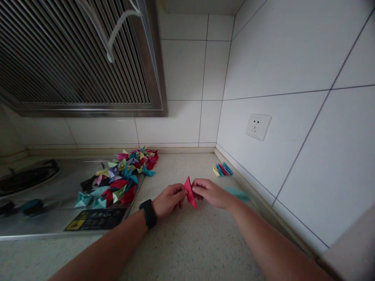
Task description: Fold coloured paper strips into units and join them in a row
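Observation:
A folded red paper piece [190,192], long and pointed at both ends, is held between my two hands above the counter. My left hand [170,199], with a dark watch on its wrist, pinches it from the left side. From the right, my right hand [209,192] grips it between thumb and fingers. A small row of folded paper pieces [222,169] in yellow, blue and red lies beyond my right hand. Partly behind my right forearm lies a light teal paper piece [238,194].
A pile of colourful folded paper pieces [118,179] spreads over the right side of the gas stove [55,218] and onto the speckled counter [175,249]. Overhead at left hangs a range hood [158,111]. A wall socket [258,126] sits on the tiled right wall.

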{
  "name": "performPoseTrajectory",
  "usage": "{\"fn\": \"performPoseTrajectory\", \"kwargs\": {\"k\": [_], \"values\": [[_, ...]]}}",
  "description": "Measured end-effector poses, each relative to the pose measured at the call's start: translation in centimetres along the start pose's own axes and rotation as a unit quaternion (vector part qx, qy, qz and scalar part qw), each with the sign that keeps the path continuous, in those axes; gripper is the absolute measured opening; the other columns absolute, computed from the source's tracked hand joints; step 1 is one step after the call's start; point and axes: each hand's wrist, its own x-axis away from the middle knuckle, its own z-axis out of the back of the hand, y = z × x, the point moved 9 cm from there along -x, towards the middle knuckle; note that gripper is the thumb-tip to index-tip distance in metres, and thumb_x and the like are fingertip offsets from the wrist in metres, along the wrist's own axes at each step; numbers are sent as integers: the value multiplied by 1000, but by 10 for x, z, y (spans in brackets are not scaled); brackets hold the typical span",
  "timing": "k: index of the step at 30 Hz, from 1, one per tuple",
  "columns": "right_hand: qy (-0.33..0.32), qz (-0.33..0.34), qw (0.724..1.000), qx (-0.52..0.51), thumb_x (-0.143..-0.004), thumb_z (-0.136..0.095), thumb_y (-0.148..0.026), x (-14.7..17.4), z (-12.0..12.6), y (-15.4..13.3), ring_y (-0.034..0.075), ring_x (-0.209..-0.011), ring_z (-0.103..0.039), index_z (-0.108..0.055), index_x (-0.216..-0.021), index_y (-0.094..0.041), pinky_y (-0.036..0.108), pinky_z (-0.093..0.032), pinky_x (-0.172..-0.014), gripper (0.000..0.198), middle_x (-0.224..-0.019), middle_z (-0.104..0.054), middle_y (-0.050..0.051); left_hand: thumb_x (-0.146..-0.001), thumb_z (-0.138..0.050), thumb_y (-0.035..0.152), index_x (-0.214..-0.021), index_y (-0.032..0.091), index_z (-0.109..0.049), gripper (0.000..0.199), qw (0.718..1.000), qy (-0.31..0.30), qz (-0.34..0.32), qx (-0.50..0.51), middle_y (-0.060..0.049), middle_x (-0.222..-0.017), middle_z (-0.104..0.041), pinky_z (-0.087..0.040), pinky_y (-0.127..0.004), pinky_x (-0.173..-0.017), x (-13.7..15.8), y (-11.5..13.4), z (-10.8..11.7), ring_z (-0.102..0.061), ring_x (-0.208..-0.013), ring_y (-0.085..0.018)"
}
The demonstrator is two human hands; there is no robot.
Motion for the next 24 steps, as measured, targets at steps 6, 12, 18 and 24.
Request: {"fn": "performPoseTrajectory", "kwargs": {"k": [6, 12, 18, 24], "values": [[-1, -2, 1000, 2, -90, -49, -44, 1, 0, -1, 12, -65, -50, -58, -83, -16, 25, -40, -61, 29, -70, -54, 0, -86, -48, 54, -85, 15, -55, 39, 1000, 3, 0, -7, 3, -58, -52, -30, -18, -42, 0, -2, 0, -41, -44, -7], [-4, 5, 1000, 8, -90, -50, -45, 1, -1, -4, 12, -66, -50, -58, -83, -16, 24, -39, -62, 30, -70, -53, 0, -87, -46, 52, -86, 15, -57, 39, 1000, 10, -13, -23, 3, -60, -53, -30, -19, -43, 0, 1, 2, -40, -45, -7], [-1, 2, 1000, 18, -88, -52, -44, 0, 0, 0, 13, -67, -50, -59, -84, -17, 24, -39, -63, 29, -71, -54, 0, -88, -46, 51, -85, 16, -56, 37, 999, 6, -14, -39, 3, -59, -53, -29, -19, -43, 1, 2, 1, -39, -45, -7], [-8, 3, 1000, 25, -90, -50, -42, 0, -2, -3, 12, -64, -48, -58, -82, -16, 24, -38, -61, 28, -69, -53, -1, -88, -47, 51, -83, 16, -54, 36, 1000, 4, -18, -21, 3, -59, -52, -31, -19, -44, 2, 3, 0, -41, -45, -7]]}}
